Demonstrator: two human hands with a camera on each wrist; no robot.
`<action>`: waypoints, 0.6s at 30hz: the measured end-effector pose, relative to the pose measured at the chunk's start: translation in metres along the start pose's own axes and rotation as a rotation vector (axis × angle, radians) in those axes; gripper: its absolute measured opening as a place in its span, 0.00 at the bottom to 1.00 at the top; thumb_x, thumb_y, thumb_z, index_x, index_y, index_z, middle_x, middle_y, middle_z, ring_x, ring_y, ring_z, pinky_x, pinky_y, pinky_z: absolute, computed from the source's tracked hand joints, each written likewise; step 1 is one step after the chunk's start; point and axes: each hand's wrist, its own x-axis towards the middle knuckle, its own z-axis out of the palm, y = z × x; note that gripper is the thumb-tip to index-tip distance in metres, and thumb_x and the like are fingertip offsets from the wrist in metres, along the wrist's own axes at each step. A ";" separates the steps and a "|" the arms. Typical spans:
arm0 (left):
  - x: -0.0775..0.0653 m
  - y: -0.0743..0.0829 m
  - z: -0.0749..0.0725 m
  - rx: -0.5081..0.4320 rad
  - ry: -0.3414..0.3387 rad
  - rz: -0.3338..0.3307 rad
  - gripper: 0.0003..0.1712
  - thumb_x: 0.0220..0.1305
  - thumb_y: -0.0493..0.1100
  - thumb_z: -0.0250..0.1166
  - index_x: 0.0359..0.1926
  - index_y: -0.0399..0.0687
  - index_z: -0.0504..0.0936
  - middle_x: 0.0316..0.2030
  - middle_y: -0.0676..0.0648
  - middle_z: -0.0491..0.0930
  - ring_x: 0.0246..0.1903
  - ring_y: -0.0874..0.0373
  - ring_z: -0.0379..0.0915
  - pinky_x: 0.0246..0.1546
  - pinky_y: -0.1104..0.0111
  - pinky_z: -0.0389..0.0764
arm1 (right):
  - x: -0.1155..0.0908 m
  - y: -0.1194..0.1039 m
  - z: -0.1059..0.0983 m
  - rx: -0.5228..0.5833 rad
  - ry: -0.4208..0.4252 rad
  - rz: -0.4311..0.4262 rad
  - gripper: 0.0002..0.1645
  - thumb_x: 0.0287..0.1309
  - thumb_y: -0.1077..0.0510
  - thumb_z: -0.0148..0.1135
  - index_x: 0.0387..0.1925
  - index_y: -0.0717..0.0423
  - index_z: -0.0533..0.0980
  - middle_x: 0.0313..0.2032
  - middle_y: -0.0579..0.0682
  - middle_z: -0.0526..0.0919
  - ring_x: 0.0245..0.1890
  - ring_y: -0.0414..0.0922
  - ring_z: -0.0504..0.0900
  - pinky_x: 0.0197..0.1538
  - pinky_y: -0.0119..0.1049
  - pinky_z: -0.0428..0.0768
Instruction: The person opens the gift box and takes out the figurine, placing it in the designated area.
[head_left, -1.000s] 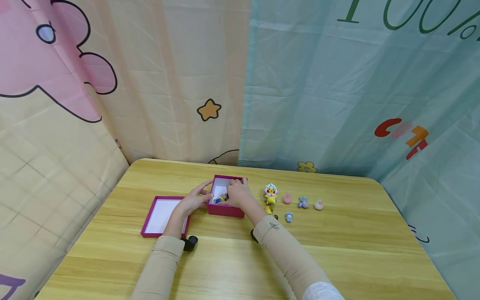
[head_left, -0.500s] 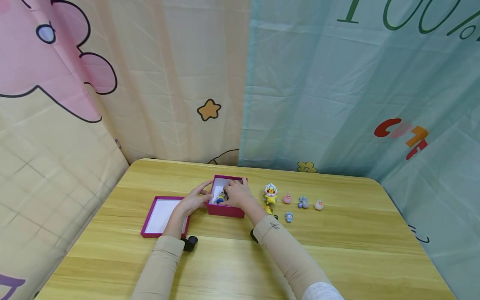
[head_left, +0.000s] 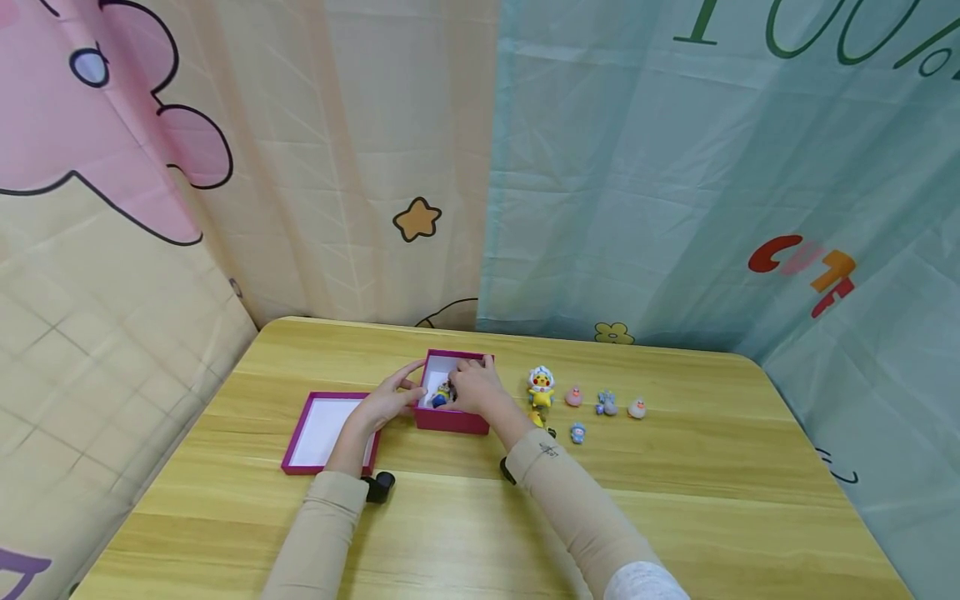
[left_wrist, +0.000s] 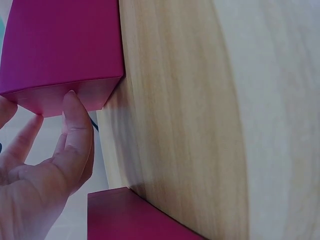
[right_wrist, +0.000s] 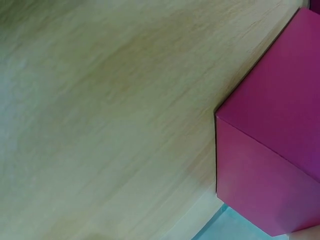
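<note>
A magenta box [head_left: 452, 422] with a white inside stands near the middle of the table. My left hand [head_left: 385, 403] rests against its left side; in the left wrist view the fingertips touch the wall of the box [left_wrist: 62, 45], fingers extended. My right hand [head_left: 478, 388] reaches down into the box from the right, its fingertips partly hidden behind the near wall. At the thumb is a small blue and yellow Minion figurine [head_left: 440, 396], upright and held on its right side. The right wrist view has only the outside of the box [right_wrist: 270, 175] and the table.
The box's lid [head_left: 326, 429] lies inner side up under my left wrist. Right of the box stand a yellow figurine with a white hood [head_left: 541, 387], a pink duck [head_left: 573, 397], a blue-grey figurine [head_left: 607, 404], a white duck [head_left: 637, 408] and a small blue figurine [head_left: 577, 433].
Inside the box the Minion figurine has turned from lying tilted to upright beside my right thumb. Both hands have stayed almost where they were.
</note>
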 end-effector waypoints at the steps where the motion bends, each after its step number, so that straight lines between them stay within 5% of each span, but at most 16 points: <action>1: 0.000 0.000 0.000 0.004 0.001 0.000 0.32 0.67 0.36 0.51 0.69 0.48 0.52 0.47 0.35 0.63 0.40 0.49 0.70 0.43 0.62 0.77 | 0.000 0.000 0.000 -0.001 0.000 0.001 0.41 0.45 0.28 0.57 0.54 0.49 0.74 0.55 0.48 0.73 0.57 0.46 0.68 0.62 0.51 0.55; 18: 0.002 -0.002 0.000 -0.005 -0.002 -0.002 0.32 0.67 0.36 0.50 0.69 0.47 0.52 0.47 0.34 0.63 0.41 0.48 0.71 0.43 0.61 0.77 | -0.001 0.003 0.000 0.066 0.055 -0.011 0.46 0.43 0.30 0.61 0.61 0.46 0.65 0.57 0.49 0.69 0.58 0.47 0.65 0.61 0.51 0.57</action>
